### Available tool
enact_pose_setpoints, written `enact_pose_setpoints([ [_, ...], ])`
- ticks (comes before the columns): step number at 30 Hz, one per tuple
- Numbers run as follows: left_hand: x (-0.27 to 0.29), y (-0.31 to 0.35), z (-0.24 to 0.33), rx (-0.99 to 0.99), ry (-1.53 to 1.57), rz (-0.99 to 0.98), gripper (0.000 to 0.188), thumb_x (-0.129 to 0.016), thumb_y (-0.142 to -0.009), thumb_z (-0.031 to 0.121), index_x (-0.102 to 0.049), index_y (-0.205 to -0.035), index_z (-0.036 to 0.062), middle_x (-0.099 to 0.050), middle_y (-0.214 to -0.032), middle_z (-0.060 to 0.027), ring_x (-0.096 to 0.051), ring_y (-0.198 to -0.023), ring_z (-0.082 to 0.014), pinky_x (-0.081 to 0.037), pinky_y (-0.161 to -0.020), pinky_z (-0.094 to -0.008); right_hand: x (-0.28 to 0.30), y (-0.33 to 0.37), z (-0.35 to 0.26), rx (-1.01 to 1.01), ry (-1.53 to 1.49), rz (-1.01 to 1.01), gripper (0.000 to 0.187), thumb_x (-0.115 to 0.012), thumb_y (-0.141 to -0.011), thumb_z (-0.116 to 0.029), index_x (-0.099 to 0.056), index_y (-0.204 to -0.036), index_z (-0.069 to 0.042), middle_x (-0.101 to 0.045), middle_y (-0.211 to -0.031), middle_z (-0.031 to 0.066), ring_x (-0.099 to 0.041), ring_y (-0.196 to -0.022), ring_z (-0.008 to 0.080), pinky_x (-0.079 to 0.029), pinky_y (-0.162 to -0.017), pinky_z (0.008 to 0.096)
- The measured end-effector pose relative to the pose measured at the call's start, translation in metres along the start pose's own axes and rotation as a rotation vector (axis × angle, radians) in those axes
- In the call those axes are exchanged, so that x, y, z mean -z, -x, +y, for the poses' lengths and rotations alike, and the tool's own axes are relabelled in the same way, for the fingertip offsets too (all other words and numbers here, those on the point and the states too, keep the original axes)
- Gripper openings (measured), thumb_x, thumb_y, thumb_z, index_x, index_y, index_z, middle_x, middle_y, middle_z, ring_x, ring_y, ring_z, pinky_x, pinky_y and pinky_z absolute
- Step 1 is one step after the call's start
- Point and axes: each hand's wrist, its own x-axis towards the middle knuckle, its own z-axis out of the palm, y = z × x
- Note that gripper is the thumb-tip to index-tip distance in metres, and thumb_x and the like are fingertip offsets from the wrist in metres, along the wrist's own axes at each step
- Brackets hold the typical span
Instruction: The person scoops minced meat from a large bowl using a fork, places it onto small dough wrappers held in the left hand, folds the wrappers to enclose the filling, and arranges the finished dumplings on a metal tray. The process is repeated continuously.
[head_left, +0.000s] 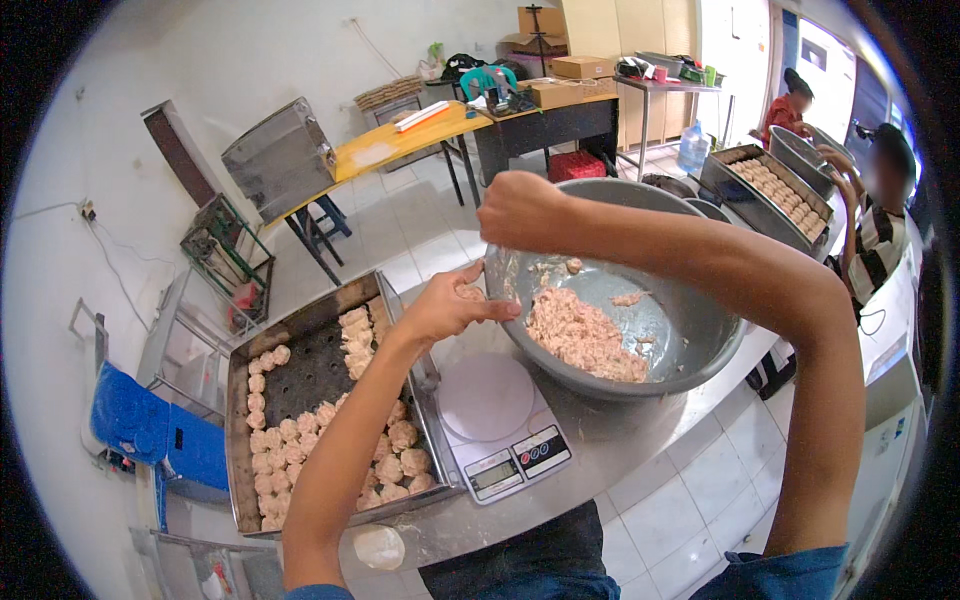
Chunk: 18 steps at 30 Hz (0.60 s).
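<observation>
My left hand [448, 303] is curled around a small pinkish dumpling [470, 292], its thumb stretched out in front of the basin's left rim. My right hand [523, 211] is closed in a fist over the far left edge of the big grey basin [690, 381]; whatever it may hold is hidden. Pale pink minced filling [580, 338] lies in a heap on the basin's near left side, with smears on the wall around it. Left of the basin, a white kitchen scale [488, 396] has a bare round platform. A square metal tray [240, 470] holds rows of dumplings, partly covered by my left forearm.
A white round piece [379, 547] lies at the table's near edge. Blue plastic bins [165, 430] stand left of the tray. Another dumpling tray [775, 195] sits at the right, near two other people. A yellow table [400, 150] is farther back.
</observation>
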Motion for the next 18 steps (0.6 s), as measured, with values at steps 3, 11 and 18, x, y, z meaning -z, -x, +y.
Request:
enact_pose_setpoints([
  [3,0.011,0.001,-0.017,0.031,-0.02,0.02,0.11,-0.097,-0.058,0.043,-0.048,-0.145,-0.0015,-0.069,-0.1,-0.0066,-0.059,-0.078,-0.0099,-0.046,-0.067,-0.0247,0.025,0.002,-0.023,0.101,-0.015,-0.002,0.013,-0.068,-0.082,-0.022,-0.075,-0.074,-0.015,-0.073,-0.075,0.0039,-0.073,-0.073,0.0248,-0.056,-0.058,0.0416],
  [11,0.005,0.001,-0.001,-0.088,-0.035,0.048,0.106,-0.094,-0.067,0.035,-0.039,-0.152,0.0022,-0.056,-0.077,0.0063,-0.042,-0.061,-0.0044,-0.034,-0.055,-0.0233,0.052,0.039,0.011,-0.024,-0.069,-0.099,0.008,-0.074,-0.08,-0.018,-0.075,-0.073,-0.013,-0.073,-0.074,0.0048,-0.074,-0.072,0.0205,-0.058,-0.057,0.0331],
  [18,0.012,0.002,-0.004,0.035,-0.068,0.005,0.118,-0.096,-0.062,0.041,-0.034,-0.151,-0.0065,-0.07,-0.1,-0.0069,-0.062,-0.087,-0.0121,-0.048,-0.075,-0.0261,0.049,0.019,-0.003,0.086,-0.032,0.133,0.013,-0.073,-0.079,-0.017,-0.072,-0.067,-0.015,-0.072,-0.07,0.0047,-0.073,-0.07,0.0205,-0.057,-0.057,0.0337],
])
